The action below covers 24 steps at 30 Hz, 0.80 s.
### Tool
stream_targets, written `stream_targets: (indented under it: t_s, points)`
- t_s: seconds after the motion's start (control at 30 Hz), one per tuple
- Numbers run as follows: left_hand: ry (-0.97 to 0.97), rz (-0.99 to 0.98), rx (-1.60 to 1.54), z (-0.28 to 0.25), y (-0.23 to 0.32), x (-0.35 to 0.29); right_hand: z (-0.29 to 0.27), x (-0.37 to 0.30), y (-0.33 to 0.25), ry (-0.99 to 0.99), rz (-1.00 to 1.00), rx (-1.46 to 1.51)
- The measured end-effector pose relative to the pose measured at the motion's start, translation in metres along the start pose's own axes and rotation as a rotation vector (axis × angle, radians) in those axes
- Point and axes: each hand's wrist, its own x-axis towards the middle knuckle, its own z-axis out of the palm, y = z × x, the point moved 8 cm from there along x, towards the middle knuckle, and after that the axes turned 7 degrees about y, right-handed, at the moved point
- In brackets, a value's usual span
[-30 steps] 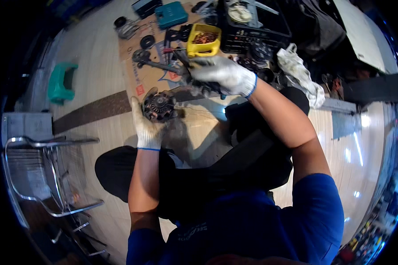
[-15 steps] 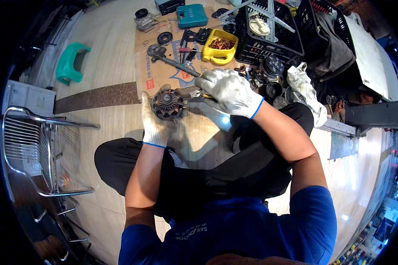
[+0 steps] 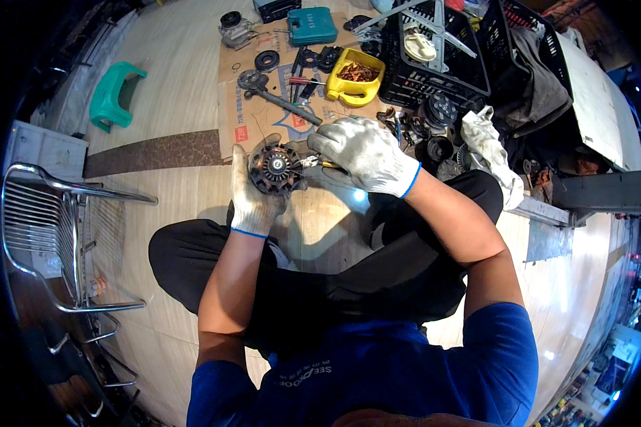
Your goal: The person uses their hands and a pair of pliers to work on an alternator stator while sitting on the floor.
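Note:
My left hand (image 3: pixel 253 192), in a white work glove with a blue cuff, is wrapped round a motor part (image 3: pixel 277 165). That part is round and dark, with copper-coloured windings about its rim and a finned hub facing up. My gloved right hand (image 3: pixel 367 155) is closed on pliers (image 3: pixel 329 165) with yellowish handles; their bright jaws touch or nearly touch the right rim of the motor part. Palm and fingertips of the right hand are partly hidden. Just beyond it lies a long grey bar with a bulky head (image 3: pixel 281 99), its near end by my knuckles.
Under the bar spreads flat cardboard (image 3: pixel 231 107). On it are a yellow cut-open jug (image 3: pixel 352 95) of copper scraps, a teal case (image 3: pixel 312 26) and a black ring (image 3: pixel 267 60). Black crates (image 3: pixel 434 85) stand far right. Leftward are a green stool (image 3: pixel 114 99) and metal chair (image 3: pixel 71 235).
The motor part has turned so its hub faces up more squarely. My right hand has shifted slightly left with the pliers, toward the part's rim.

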Motion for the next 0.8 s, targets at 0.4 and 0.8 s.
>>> stream_targets:
  t_s: [0.4,0.8]
  points:
    - [0.037,-0.045,0.025,0.005,-0.004,-0.001,-0.003,0.005,-0.006,0.020,-0.060,-0.147]
    - [0.069,-0.099,0.040,0.003,-0.007,-0.005,-0.002,0.003,-0.009,0.053,-0.105,-0.209]
